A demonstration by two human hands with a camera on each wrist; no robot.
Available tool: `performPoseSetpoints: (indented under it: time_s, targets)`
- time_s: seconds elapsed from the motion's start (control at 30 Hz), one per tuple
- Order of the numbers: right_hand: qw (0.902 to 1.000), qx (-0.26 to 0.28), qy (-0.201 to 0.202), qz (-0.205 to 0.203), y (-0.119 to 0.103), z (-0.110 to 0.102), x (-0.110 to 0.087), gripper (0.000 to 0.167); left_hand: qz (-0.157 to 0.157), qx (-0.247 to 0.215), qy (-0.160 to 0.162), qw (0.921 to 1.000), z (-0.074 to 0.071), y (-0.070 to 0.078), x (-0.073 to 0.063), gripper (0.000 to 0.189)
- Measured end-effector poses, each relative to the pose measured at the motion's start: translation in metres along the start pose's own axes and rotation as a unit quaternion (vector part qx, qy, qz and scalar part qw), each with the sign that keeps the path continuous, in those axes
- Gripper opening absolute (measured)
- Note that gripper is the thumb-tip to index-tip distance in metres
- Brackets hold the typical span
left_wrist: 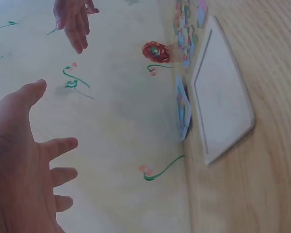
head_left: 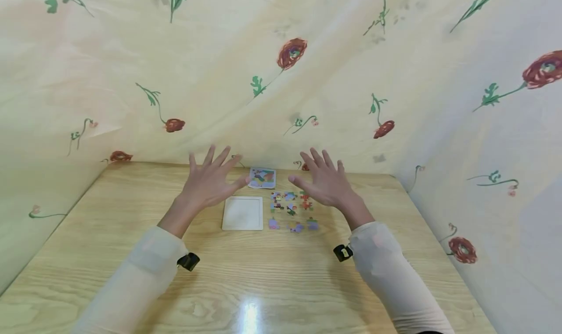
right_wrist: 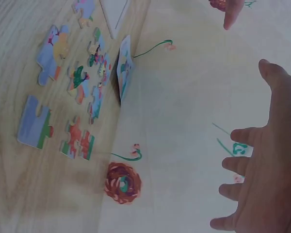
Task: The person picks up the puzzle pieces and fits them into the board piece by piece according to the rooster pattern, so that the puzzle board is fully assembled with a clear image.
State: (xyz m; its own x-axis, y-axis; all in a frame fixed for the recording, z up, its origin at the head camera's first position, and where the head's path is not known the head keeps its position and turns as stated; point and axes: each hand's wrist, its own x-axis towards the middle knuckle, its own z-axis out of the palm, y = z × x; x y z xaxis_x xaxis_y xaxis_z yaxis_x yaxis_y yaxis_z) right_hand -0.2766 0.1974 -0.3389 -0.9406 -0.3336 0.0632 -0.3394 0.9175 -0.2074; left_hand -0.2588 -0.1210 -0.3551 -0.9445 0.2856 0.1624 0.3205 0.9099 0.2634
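Both hands are raised above the table with fingers spread and nothing in them. My left hand is nearest the white puzzle tray, which lies flat with a raised rim. Above the loose jigsaw pieces hovers my right hand, hiding part of the right side of the group. Several pieces lie apart in rough rows right of the tray; in the right wrist view a blue and green piece lies closest. A picture card with a colourful print stands behind the tray, between the hands.
The wooden table runs back to a cloth printed with red flowers, which hangs behind it and along both sides. Black wrist cameras sit at the cuffs of the light sleeves. A bright reflection shows near the front.
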Motion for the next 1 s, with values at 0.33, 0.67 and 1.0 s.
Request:
performPoseSetpoints:
  time_s: [0.33, 0.67, 1.0]
  targets:
    - [0.9980, 0.055, 0.001, -0.032, 0.007, 0.023, 0.007, 0.086, 0.000, -0.079, -0.034, 0.9963, 0.029, -0.023, -0.014, 0.074]
    - [0.9905, 0.124, -0.006, -0.060, 0.008, 0.050, 0.016, 0.074, 0.011, -0.151, -0.049, 0.9873, 0.052, -0.040, -0.028, 0.075]
    - [0.9769, 0.207, -0.029, -0.045, 0.013, 0.075, 0.024, 0.062, 0.014, -0.190, -0.081, 0.9783, 0.069, -0.052, -0.038, 0.072]
